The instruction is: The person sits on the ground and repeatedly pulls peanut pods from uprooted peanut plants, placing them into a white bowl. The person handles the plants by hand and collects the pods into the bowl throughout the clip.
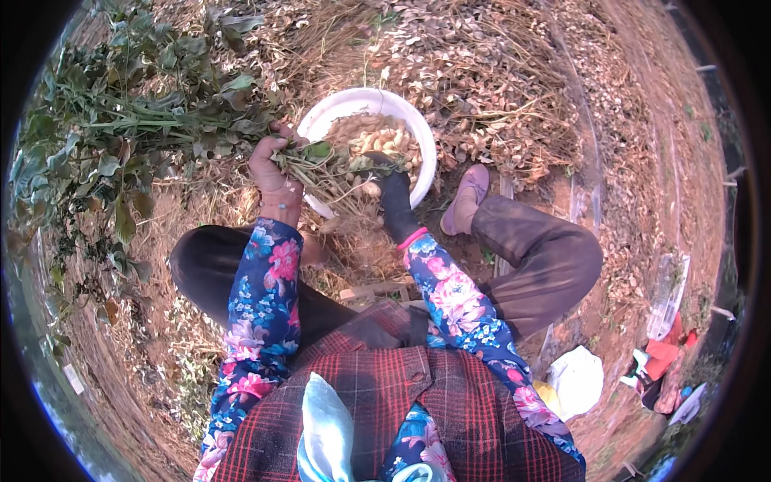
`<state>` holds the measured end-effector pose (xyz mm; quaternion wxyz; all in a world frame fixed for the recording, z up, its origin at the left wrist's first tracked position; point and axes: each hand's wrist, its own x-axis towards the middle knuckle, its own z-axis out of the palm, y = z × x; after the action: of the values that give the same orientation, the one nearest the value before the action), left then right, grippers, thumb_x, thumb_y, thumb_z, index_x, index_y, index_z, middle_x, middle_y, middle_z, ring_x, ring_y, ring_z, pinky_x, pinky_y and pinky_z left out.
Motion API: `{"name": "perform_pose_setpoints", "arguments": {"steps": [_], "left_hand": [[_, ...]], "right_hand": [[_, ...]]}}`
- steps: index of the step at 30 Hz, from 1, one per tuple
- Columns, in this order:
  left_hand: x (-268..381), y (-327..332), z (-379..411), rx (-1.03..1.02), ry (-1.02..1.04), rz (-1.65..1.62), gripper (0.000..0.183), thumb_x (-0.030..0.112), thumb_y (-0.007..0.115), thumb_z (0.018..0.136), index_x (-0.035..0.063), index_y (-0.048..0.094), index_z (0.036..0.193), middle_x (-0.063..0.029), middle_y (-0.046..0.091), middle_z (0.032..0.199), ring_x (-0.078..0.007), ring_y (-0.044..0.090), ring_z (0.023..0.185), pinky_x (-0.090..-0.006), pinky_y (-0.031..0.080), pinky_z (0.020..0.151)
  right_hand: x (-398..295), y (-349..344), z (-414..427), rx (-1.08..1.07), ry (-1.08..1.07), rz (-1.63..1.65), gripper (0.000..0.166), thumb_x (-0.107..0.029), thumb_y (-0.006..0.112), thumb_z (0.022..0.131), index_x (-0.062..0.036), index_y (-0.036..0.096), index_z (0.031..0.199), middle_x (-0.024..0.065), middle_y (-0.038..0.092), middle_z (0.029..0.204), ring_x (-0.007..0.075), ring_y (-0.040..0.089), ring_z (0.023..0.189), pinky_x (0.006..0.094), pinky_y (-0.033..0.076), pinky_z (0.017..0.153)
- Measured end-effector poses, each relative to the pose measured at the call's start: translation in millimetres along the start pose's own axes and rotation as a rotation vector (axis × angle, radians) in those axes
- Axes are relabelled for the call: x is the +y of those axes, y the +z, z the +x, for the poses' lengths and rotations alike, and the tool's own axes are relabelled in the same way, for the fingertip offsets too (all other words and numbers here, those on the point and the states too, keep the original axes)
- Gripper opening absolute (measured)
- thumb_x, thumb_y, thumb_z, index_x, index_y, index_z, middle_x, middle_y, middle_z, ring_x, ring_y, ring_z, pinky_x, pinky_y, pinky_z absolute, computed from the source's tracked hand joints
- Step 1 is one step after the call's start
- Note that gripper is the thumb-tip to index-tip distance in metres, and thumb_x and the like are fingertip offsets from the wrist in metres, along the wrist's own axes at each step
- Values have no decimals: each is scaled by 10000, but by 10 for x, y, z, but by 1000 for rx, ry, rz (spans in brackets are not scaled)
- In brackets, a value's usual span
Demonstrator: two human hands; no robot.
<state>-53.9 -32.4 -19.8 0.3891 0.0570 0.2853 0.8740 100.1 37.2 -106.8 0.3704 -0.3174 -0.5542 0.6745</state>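
Note:
My bare left hand [272, 172] is closed around the stems of a leafy green peanut plant [168, 120], whose leaves spread out to the left. The plant's roots, with some peanut pods [370, 188] on them, hang over the near rim of a round white basin [426, 135]. My right hand [393, 187], in a dark glove with a pink cuff, is at the roots inside the basin's near right side; its fingertips are partly hidden by the roots, so its hold cannot be told. Loose peanuts [385, 141] lie heaped in the basin.
Dried peanut plants [482, 78] cover the ground beyond the basin. My knees are bent on both sides, with a pink shoe [468, 196] right of the basin. A low wooden frame [373, 291] lies before me. A white sack [577, 382] and a person in red [662, 361] are at right.

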Motion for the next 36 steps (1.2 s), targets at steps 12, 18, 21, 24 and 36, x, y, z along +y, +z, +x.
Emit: {"name": "perform_pose_setpoints", "arguments": {"steps": [12,18,21,24,36], "left_hand": [[-108,-190,-68,430,241,234,101,38,516,685,-3,553,769,-70,556,704,-181,549,588,-282,485,574],[-81,4,-106,387,247,166,90,29,511,678,11,557,752,-57,551,714,-174,551,612,-277,483,588],[-56,40,-113,424,241,210,142,30,504,682,20,530,821,-47,529,707,-176,541,606,-281,476,594],[-22,140,-94,342,264,163,195,35,494,676,28,490,870,-56,512,686,-181,517,611,-290,464,583],[35,63,0,330,242,81,192,60,486,681,31,513,868,-41,523,677,-173,532,570,-280,476,595]], "right_hand": [[483,53,480,133,202,-485,427,-394,709,588,-25,608,777,156,619,697,291,604,648,383,446,599],[535,14,641,256,102,-501,462,-399,700,575,-14,624,820,162,630,732,278,610,673,367,461,620],[491,-22,647,149,154,-482,403,-350,681,610,-3,631,807,140,632,715,244,601,642,345,453,602],[479,-19,621,73,227,-1,353,-290,655,664,-2,628,865,89,629,748,193,586,675,318,442,615],[59,-15,272,-83,220,333,337,-207,620,763,-21,570,1039,40,615,893,143,568,800,288,449,699]]}}
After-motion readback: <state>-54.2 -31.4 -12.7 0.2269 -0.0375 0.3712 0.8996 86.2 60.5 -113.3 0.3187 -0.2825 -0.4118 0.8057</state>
